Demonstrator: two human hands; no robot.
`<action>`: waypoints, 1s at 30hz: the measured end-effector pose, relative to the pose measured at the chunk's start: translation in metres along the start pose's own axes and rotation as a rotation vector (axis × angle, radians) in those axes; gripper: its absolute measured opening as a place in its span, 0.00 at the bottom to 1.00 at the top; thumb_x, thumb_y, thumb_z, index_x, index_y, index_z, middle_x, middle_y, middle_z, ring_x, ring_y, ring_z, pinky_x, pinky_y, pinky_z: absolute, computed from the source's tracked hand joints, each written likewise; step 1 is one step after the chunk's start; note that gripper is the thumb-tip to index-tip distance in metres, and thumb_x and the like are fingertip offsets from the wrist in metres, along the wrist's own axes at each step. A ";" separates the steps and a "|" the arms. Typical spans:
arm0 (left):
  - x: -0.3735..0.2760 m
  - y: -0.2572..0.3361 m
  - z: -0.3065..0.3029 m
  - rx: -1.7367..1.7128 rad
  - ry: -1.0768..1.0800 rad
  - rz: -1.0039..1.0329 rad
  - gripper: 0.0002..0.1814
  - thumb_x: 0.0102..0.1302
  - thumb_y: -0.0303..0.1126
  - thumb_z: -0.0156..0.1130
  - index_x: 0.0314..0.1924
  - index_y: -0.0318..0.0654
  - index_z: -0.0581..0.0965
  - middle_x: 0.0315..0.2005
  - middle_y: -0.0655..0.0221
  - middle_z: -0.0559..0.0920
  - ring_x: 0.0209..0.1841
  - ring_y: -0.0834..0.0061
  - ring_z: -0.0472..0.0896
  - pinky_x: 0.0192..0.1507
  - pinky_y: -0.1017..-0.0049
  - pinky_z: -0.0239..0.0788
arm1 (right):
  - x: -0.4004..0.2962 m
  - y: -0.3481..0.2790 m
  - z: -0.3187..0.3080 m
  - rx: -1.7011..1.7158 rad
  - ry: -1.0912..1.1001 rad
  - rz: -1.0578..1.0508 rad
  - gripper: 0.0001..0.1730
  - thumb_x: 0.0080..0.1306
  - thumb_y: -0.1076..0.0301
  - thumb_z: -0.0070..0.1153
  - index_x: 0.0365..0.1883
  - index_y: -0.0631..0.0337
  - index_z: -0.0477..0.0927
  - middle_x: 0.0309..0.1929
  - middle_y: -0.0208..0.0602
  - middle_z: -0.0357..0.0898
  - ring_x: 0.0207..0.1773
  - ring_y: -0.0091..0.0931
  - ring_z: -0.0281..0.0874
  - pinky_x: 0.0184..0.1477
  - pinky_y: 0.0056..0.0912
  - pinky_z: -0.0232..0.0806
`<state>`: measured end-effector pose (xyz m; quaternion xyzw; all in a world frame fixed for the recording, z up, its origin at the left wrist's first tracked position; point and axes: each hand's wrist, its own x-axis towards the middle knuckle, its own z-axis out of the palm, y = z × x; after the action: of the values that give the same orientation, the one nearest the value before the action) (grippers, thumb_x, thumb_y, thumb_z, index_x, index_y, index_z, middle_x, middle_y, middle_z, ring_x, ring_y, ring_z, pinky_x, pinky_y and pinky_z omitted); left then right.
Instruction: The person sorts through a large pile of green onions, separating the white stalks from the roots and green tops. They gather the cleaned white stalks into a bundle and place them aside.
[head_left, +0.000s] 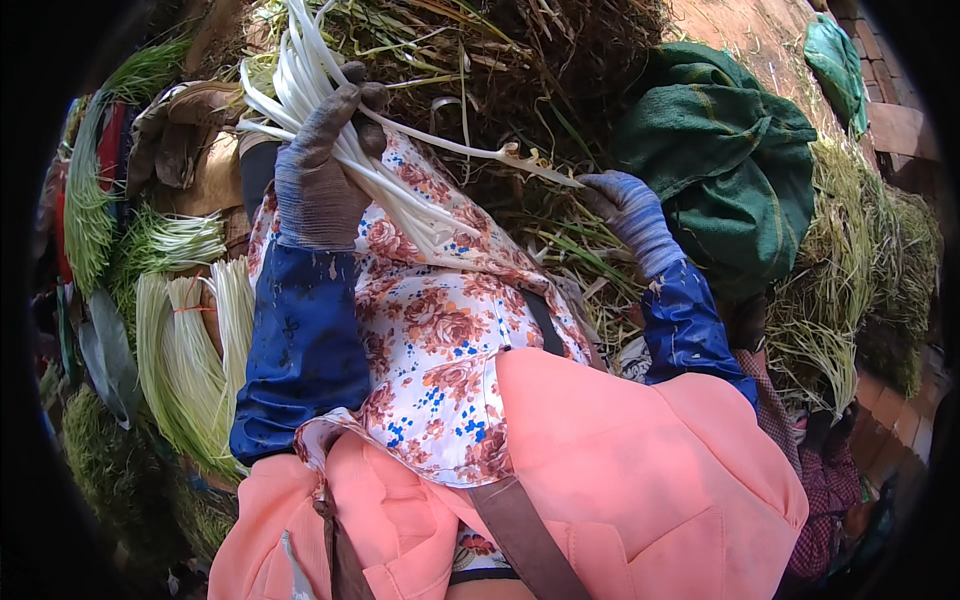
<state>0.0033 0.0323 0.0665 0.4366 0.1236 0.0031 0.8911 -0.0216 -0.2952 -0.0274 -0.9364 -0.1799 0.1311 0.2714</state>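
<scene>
My left hand (319, 165), in a dirty striped work glove, grips a bundle of long white vegetable stalks (296, 71), which look like blanched chives. The lower ends of the bundle hang over the floral apron (442, 315) on my lap. One single stalk (442, 142) stretches out of the bundle to the right, with ragged brownish skin near its end. At its tip are the fingers of my right hand (619, 210), in a similar glove, pinching it. Part of the bundle is hidden behind my left fingers.
A heap of uncleaned stalks with dark roots (540, 67) lies ahead of me. At right sits a bulging green cloth bundle (720, 165), with loose greens (832, 262) beyond it. Several sorted stalk bundles (191, 322), one tied in red, lie at left near a person's shoe (195, 105).
</scene>
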 end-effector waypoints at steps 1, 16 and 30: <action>0.003 0.002 0.000 -0.023 -0.014 0.005 0.14 0.56 0.30 0.59 0.42 0.33 0.74 0.30 0.65 0.79 0.24 0.81 0.73 0.23 0.84 0.66 | -0.012 0.026 0.008 -0.035 -0.012 0.083 0.14 0.62 0.58 0.49 0.43 0.52 0.76 0.31 0.41 0.76 0.37 0.39 0.73 0.40 0.37 0.66; -0.009 0.007 0.022 -0.075 -0.075 0.001 0.19 0.59 0.32 0.59 0.49 0.37 0.69 0.31 0.67 0.79 0.21 0.82 0.73 0.21 0.83 0.67 | 0.079 -0.160 -0.022 0.047 0.207 -0.372 0.23 0.57 0.60 0.52 0.52 0.51 0.70 0.31 0.37 0.75 0.33 0.37 0.74 0.35 0.38 0.66; 0.014 0.179 0.045 0.037 -0.305 0.598 0.22 0.66 0.36 0.48 0.56 0.31 0.63 0.26 0.78 0.70 0.15 0.91 0.55 0.21 0.85 0.49 | 0.258 -0.029 -0.117 -0.674 0.450 0.309 0.35 0.52 0.53 0.56 0.58 0.52 0.64 0.61 0.37 0.61 0.62 0.34 0.60 0.60 0.39 0.54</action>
<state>0.0450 0.1092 0.2293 0.4649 -0.1446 0.1968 0.8510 0.2429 -0.2212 0.0461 -0.9938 -0.0066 -0.1032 -0.0399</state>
